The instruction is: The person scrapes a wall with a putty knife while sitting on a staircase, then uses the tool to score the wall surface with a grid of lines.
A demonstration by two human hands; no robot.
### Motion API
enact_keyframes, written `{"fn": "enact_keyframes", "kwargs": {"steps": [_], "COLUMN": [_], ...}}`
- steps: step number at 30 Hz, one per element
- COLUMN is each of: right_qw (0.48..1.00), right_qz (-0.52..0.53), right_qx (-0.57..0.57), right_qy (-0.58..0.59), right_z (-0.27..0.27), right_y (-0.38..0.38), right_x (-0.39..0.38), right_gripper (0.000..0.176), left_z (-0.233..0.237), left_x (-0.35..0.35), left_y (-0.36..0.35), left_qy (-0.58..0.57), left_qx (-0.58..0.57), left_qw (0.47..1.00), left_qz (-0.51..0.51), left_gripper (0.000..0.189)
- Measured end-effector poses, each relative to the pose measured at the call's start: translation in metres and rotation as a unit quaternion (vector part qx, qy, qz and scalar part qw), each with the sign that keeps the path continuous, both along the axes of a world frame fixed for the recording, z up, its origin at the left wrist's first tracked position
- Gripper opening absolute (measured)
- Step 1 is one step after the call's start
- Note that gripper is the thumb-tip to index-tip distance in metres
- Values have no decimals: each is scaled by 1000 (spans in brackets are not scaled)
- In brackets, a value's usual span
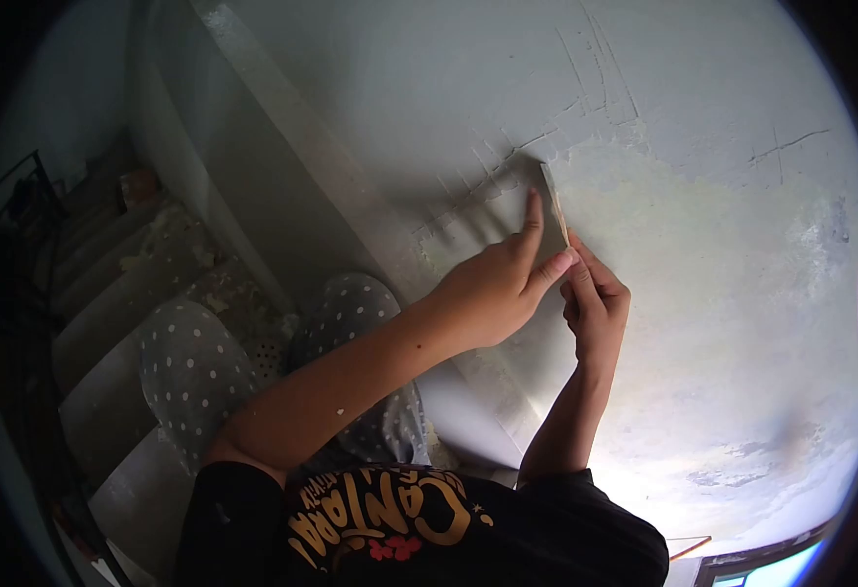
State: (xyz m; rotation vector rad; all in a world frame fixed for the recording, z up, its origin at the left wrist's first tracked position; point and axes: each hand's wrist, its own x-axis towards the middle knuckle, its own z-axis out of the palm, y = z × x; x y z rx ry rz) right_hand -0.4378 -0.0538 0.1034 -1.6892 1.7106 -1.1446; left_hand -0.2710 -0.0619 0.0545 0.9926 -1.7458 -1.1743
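Observation:
A thin, flat scraper [555, 201], seen nearly edge-on, stands upright close to the wall. My right hand [597, 301] grips its lower end between thumb and fingers. From the left, my left hand [495, 292] reaches in, its thumb at the scraper's lower end. The left index finger points up beside the blade, apart from the other fingers. Behind both hands, the wall [713, 264] has a pale, rough patch below grey paint. Cracks and scored lines run through the paint above the scraper's tip. The scraper's handle is mostly hidden by my fingers.
Concrete stairs [106, 293] descend on the left beside a dark metal railing [18, 205]. Flakes of debris lie on the steps. My knees [194, 362] are bent close to the wall. A bright window [771, 567] shows at the lower right.

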Motion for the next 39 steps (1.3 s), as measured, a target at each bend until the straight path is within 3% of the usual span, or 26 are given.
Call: {"fn": "enact_keyframes", "kwargs": {"steps": [2, 3, 5, 9, 14, 16, 20, 22, 33, 37, 39], "right_qw": [1000, 1000, 1000, 998, 999, 999, 999, 1000, 1000, 996, 988], "right_qz": [2, 0, 8, 46, 49, 38, 33, 9, 3, 53, 132], "right_qx": [2, -1, 2, -36, -13, -2, -21, -19, -5, -37, -45], "right_qy": [10, 21, 24, 34, 13, 13, -9, 8, 22, 58, 67], "right_z": [-6, -7, -2, -12, -2, 1, 16, 16, 27, 27, 24], "right_y": [-11, -15, -20, -34, -33, -30, 8, 7, 0, -27, -50], "right_x": [0, 3, 11, 33, 35, 33, 22, 10, 15, 43, 61], "right_gripper": [36, 36, 35, 35, 37, 38, 39, 37, 36, 37, 37], "left_z": [-27, -28, -31, -35, -27, -27, -22, -21, -21, -27, -25], "left_x": [-27, -28, -30, -22, -14, -18, -13, -17, -22, -21, -6], "left_y": [-16, -19, -23, -33, -32, -33, -14, -11, 4, -10, -20], "left_qy": [221, 221, 372, 401, 348, 366, 320, 335, 306, 379, 405], "left_qx": [-95, -94, -24, -25, 30, -13, 5, -21, -67, -109, -97], "left_qw": [970, 970, 921, 912, 932, 928, 940, 923, 923, 903, 898], "left_qz": [-38, -38, -114, -83, -92, -73, -116, -187, -222, -171, -143], "left_gripper": [85, 85, 78, 74, 79, 83, 84, 85, 91, 97, 99]}}
